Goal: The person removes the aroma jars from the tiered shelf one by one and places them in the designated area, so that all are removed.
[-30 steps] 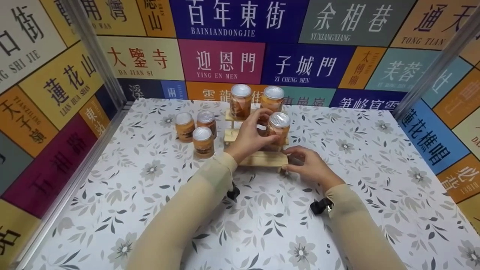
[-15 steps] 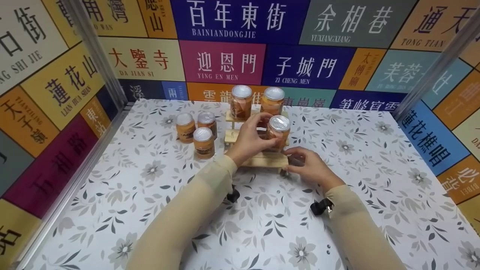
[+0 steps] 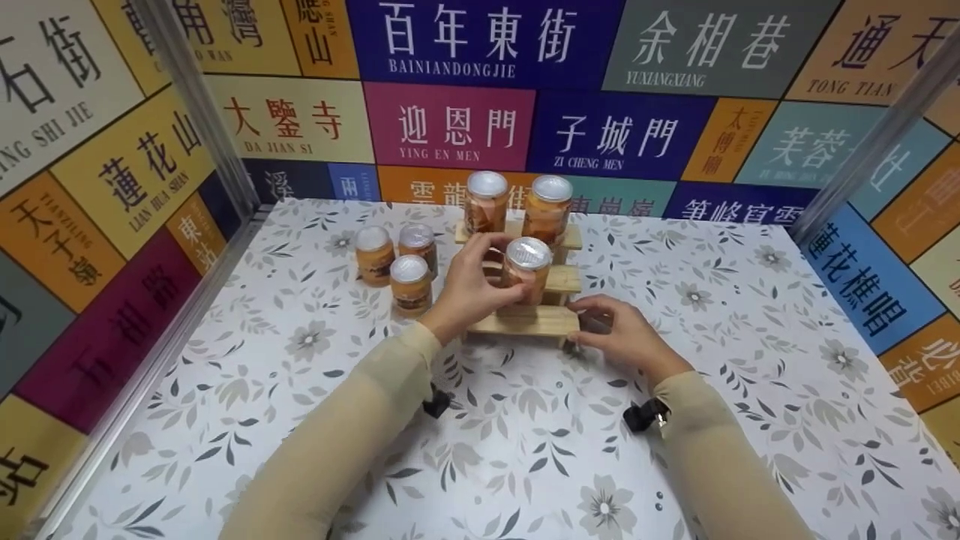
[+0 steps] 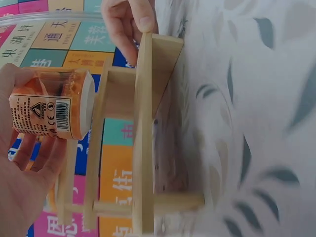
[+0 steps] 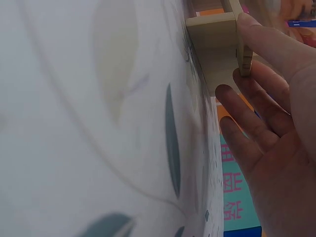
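Note:
My left hand (image 3: pixel 474 289) grips an orange jar (image 3: pixel 529 274) with a silver lid, thumb and fingers around its side. In the left wrist view the jar (image 4: pixel 54 103) shows a barcode label, and a gap separates its base from the lowest step. The wooden step stand (image 3: pixel 525 322) has three tiers. My right hand (image 3: pixel 619 334) pinches the right end of its lowest step between thumb and index finger, also seen in the right wrist view, where the step's end (image 5: pixel 244 59) lies between them. Two similar jars, one left (image 3: pixel 486 204) and one right (image 3: pixel 547 210), stand on the top tier.
Left of the stand, three more jars are grouped on the table: one at the front (image 3: pixel 411 285), two behind, left (image 3: pixel 373 257) and right (image 3: pixel 418 244). A floral cloth (image 3: pixel 525 450) covers the table. Printed sign panels (image 3: pixel 450 124) wall in the back and sides.
My left hand has carried the jar leftward and slightly lower, from the right side of the stand to its middle. The right hand keeps its place at the stand's end.

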### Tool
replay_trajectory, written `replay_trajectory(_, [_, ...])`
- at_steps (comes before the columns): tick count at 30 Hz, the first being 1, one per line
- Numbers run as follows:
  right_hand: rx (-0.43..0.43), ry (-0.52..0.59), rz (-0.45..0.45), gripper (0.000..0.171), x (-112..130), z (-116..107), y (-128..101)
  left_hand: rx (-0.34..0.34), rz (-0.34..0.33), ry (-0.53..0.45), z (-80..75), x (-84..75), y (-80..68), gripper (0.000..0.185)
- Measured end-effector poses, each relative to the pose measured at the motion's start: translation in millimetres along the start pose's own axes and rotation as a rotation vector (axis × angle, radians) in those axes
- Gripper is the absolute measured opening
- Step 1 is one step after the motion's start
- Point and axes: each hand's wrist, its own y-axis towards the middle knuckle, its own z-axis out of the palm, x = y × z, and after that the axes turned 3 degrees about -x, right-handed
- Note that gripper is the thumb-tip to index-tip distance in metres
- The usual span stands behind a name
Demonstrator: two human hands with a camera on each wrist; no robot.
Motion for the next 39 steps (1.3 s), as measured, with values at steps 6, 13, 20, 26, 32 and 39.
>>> replay_trajectory(6, [0.011, 0.035, 0.000, 0.049, 12.7, -0.9, -3.1, -0.071, 0.010, 0.022, -49.8, -4.6, -14.3, 0.067])
replay_trajectory(13, [0.037, 0.032, -0.006, 0.048, 32.8, -7.8, -10.3, -0.201, -0.019, 0.066, -118.3, 1.1, -26.0, 0.066])
replay_trajectory(20, [0.022, 0.052, -0.018, 0.048, 16.4, -6.2, -7.5, -0.330, -0.089, 0.127, -166.1, 5.2, -39.4, 0.067])
replay_trajectory(26, [0.024, 0.053, -0.027, 0.047, 9.3, -4.2, -5.1, -0.373, -0.183, 0.175, -188.2, 31.0, -52.1, 0.067])
replay_trajectory(32, [0.041, 0.064, -0.001, 0.048, 29.6, -6.0, -10.1, -0.346, -0.253, 0.230, -197.1, 75.7, -56.1, 0.067])
replay_trajectory(39, [0.034, 0.066, -0.010, 0.048, 26.2, -2.8, -8.4, -0.280, -0.296, 0.306, -194.2, 92.2, -59.4, 0.071])
